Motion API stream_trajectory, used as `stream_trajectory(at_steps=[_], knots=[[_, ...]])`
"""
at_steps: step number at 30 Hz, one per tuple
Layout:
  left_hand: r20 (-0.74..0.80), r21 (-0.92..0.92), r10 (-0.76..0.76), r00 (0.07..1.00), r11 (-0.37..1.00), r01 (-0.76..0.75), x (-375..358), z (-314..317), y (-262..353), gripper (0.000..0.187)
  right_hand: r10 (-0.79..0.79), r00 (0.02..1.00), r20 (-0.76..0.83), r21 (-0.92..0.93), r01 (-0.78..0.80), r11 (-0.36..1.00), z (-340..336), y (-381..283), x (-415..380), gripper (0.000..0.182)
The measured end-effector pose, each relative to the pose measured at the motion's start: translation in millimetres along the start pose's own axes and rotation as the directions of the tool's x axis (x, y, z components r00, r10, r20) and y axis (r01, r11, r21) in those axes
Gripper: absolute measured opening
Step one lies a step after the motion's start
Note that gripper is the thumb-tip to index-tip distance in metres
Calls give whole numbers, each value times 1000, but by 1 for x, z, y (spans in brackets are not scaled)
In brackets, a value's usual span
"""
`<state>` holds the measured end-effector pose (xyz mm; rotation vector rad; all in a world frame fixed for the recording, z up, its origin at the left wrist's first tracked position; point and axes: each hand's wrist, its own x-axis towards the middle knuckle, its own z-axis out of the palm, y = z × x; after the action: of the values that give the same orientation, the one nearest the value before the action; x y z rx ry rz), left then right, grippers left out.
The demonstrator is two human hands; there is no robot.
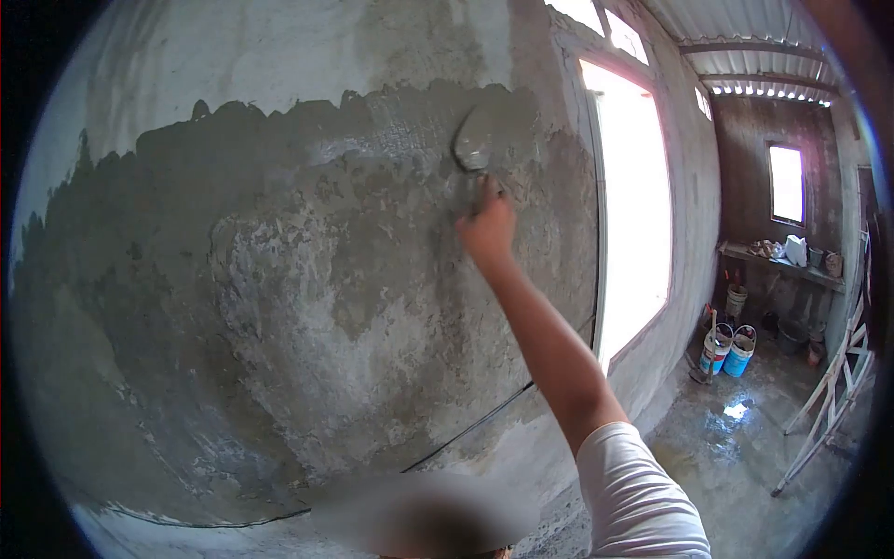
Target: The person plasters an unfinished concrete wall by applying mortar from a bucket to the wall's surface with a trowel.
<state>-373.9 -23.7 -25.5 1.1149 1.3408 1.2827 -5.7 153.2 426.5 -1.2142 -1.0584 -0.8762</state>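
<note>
My right hand (pixel 489 221) is raised in front of the wall, its fingers wrapped round the handle of a trowel (pixel 474 140). The trowel's blade points up and lies against or very near the wet grey plaster (pixel 391 140), just below its uneven upper edge. Lower down, the coating on the wall (pixel 289 279) looks rough and patchy. Nothing of my left hand shows.
Right of my arm is a bright window opening (pixel 633 214). A dark cable (pixel 475 424) crosses the lower wall. Buckets (pixel 738 352) stand on the wet floor (pixel 708 447), near a wooden frame (pixel 829 401) and a cluttered shelf (pixel 787 265). A blurred shape (pixel 428 512) covers the bottom edge.
</note>
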Motion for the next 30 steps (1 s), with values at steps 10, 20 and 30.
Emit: stream_trajectory(at_steps=[10,20,30], knots=[[-139,-7,-26,990,1000,25,-7,4,25,17,-542,753,374,297,457,839,22,-227,-148,70],[-16,-67,1,1000,998,-2,-16,21,-6,11,-572,430,698,575,138,806,-135,-43,-306,81],[158,65,-57,986,997,47,-44,121,16,4,341,321,884,149,-882,447,-337,112,-429,51]])
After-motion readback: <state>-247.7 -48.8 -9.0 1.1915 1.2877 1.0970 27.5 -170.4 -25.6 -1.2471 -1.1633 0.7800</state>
